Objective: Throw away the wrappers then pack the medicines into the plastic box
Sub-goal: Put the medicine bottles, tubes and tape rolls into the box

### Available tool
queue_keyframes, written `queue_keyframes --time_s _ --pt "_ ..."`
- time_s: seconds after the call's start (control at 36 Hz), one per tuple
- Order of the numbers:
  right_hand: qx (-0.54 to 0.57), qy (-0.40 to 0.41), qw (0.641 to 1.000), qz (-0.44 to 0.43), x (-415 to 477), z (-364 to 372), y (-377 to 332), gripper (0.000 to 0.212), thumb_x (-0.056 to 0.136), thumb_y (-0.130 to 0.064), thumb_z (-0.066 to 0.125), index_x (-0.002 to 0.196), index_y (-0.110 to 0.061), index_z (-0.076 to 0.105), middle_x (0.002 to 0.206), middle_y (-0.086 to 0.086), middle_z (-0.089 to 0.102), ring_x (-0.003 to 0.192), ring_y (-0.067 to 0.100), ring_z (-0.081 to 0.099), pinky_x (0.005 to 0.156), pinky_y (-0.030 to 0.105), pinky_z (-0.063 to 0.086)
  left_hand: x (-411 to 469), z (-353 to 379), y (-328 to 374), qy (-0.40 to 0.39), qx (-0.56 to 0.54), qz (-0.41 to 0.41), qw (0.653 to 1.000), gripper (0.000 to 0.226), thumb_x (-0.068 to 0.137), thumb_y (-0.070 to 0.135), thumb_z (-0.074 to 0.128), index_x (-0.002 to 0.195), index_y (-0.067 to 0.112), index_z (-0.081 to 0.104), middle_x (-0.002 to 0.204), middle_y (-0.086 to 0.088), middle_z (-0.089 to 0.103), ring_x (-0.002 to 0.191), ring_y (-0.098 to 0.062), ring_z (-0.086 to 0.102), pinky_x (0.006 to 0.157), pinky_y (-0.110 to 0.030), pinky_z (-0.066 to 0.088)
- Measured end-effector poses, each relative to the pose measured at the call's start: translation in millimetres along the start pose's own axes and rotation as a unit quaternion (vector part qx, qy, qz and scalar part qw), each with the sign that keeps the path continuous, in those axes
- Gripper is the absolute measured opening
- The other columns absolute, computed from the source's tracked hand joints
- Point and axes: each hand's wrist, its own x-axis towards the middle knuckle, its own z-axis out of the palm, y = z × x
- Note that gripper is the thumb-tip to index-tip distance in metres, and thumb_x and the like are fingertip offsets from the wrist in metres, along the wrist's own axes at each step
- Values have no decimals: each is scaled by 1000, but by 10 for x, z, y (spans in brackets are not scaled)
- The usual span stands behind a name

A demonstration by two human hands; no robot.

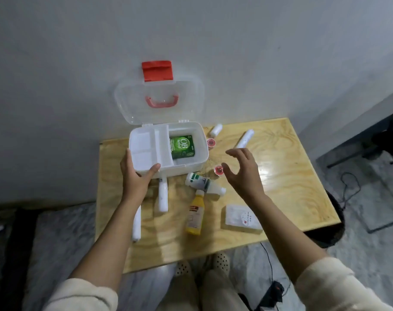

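Note:
The white plastic box [200,158] stands open at the table's far left, its clear lid [159,102] up against the wall. A white divider tray [146,149] fills its left side and a green OB herbal carton [182,146] lies in its right side. My left hand [135,173] grips the box's near-left corner, thumb on the tray rim. My right hand [242,169] hovers open over the table right of the box, holding nothing, just beside a small red-capped jar [218,170]. A white bottle with a green label [202,182] and a yellow bottle [195,214] lie in front of the box.
On the wooden table [292,176] lie white rolls [245,138], [215,129], [163,196], [136,223], a second red-capped jar [211,142] and a white packet [241,218]. A dark bin [334,230] stands at the table's right edge. Cables run across the floor.

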Motion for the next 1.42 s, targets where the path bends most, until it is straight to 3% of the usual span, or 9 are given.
queue_keyframes --time_s 0.11,0.25,0.39,0.69,0.86,1.06,1.14,1.25,1.42 --pt "-20 -72 996 51 -598 -100 404 34 77 -20 72 107 -10 59 106 8 58 101 22 55 87 35 46 -25 29 -29 6 -8 -7 1000 91 83 29 72 152 18 14 160 0 11 146 -13 14 116 -27 19" --pt "-87 -209 971 76 -1094 -134 700 69 67 -60 61 122 -20 51 122 2 53 109 20 51 93 39 44 -43 49 -48 9 -17 -8 1000 90 84 30 70 153 20 12 161 3 10 147 -12 12 117 -28 18" --pt "-134 -201 968 69 -1187 -83 797 67 72 -39 71 131 -21 43 129 -1 48 118 20 46 98 32 31 -29 48 -50 10 -13 -10 1000 91 84 32 71 153 21 12 161 4 12 147 -12 14 115 -27 19" --pt "-14 16 998 56 -184 -176 239 66 66 -32 82 123 -11 56 116 11 60 105 28 57 86 44 49 -35 22 -9 3 -24 -17 1000 91 83 29 72 152 20 13 160 3 14 146 -14 16 109 -23 21" --pt "-67 -111 990 -52 600 7 -336 72 71 -33 77 134 -15 46 127 8 54 111 26 51 92 41 47 8 -38 -17 -18 4 -10 1000 97 80 31 75 153 20 13 161 2 14 146 -15 16 117 -33 23" --pt "-263 -254 917 -162 1000 405 -555 63 74 -33 71 130 -13 49 130 7 54 115 25 50 100 35 36 186 -172 50 -66 89 57 992 108 66 39 84 150 20 18 149 13 20 136 -6 23 111 -29 28" --pt "-272 -265 911 -163 1087 515 -581 62 73 -29 71 129 -14 50 128 7 55 117 25 49 103 36 33 298 -211 77 -109 144 49 982 132 55 59 82 153 21 3 160 3 8 147 -17 13 118 -41 23" --pt "-243 -276 916 -158 1156 657 -618 68 73 -30 72 133 -15 46 134 7 52 123 26 44 106 34 31 358 -233 172 -155 228 39 960 145 53 62 81 151 18 -16 159 8 -22 148 -10 -12 120 -34 8" --pt "-176 -317 926 -107 1147 779 -616 76 73 -25 75 137 -10 38 139 11 46 127 27 42 105 34 33 399 -247 239 -181 257 35 949 150 52 63 82 148 17 -23 156 8 -31 146 -9 -18 119 -33 6"
